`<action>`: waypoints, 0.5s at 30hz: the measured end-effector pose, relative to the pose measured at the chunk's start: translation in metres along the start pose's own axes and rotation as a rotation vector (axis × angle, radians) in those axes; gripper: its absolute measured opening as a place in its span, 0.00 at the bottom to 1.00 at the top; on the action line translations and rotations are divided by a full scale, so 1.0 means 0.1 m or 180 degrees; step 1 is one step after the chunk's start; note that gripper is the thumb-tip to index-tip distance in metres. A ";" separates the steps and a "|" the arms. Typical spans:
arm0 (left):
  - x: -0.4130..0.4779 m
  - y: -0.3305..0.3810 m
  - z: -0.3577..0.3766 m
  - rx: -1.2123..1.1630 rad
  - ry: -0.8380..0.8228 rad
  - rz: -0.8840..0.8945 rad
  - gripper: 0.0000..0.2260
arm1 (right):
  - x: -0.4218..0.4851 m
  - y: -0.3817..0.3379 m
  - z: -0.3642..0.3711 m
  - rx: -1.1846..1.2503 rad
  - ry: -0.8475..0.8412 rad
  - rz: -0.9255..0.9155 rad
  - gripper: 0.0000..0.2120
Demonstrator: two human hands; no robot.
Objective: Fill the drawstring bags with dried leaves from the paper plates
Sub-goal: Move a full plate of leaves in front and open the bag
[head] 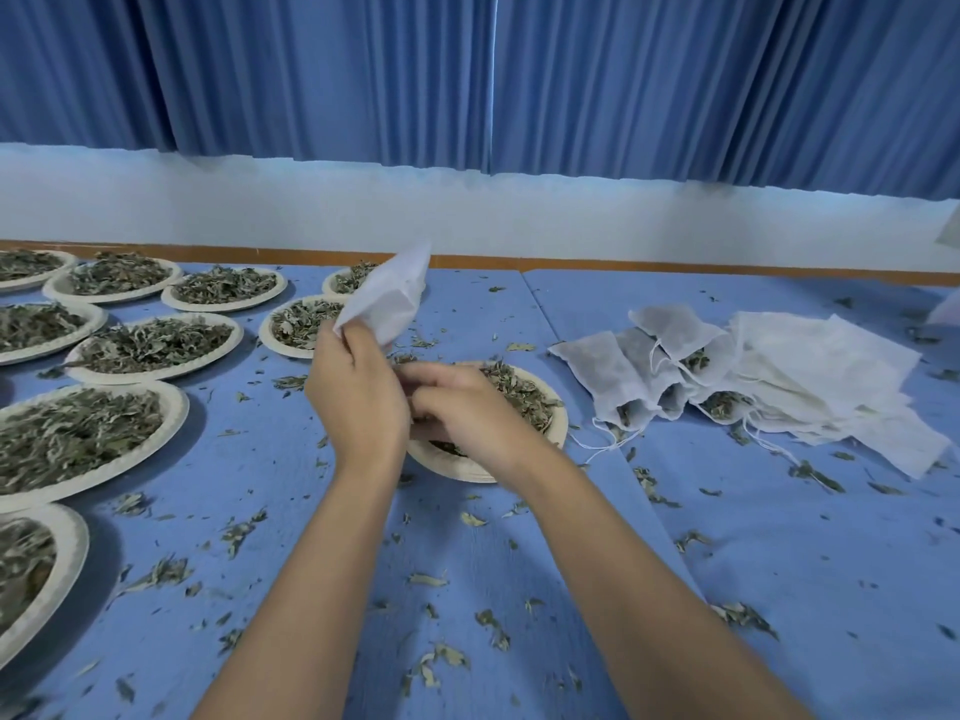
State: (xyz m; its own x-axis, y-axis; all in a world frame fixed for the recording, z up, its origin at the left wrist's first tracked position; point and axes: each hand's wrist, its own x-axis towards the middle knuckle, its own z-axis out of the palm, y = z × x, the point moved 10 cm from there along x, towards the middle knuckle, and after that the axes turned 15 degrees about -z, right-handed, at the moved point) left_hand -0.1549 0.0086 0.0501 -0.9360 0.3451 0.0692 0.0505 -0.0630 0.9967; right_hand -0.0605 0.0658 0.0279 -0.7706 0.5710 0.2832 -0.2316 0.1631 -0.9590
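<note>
The left hand (358, 397) grips a white bag (387, 298) above a plate (553, 441) of leaves (519, 394). The right hand (457, 407) curls over the plate; I cannot tell if it holds anything. Leaf bits (431, 662) dot the blue tabletop (779, 553). Blue curtains (467, 70) hang behind.

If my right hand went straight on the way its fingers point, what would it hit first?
Probably the left hand, which holds the white bag: the right hand points leftward at it, though depth is unclear.
</note>
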 end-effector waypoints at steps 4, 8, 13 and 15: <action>0.06 -0.02 -0.09 0.0225 0.0090 0.0143 0.08 | 0.00 -0.02 -0.35 -0.0470 0.0708 -0.0144 0.12; 0.06 -0.04 -0.10 0.1292 0.0337 0.0505 0.04 | -0.01 -0.09 -0.54 -0.0545 0.0903 -0.0454 0.09; -0.03 -0.07 0.08 0.1863 0.0120 0.0759 0.06 | -0.02 -0.11 -0.60 -0.1039 0.1179 -0.0612 0.09; -0.04 -0.10 0.14 0.1813 -0.0058 0.0790 0.06 | -0.05 -0.14 -0.73 -0.1091 0.1514 -0.0688 0.05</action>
State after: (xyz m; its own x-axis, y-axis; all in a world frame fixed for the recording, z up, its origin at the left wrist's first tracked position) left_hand -0.1471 0.0207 0.0407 -0.8667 0.4005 0.2974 0.4484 0.3644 0.8162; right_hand -0.0103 0.1192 0.0390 -0.3604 0.7791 0.5128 -0.0884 0.5188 -0.8503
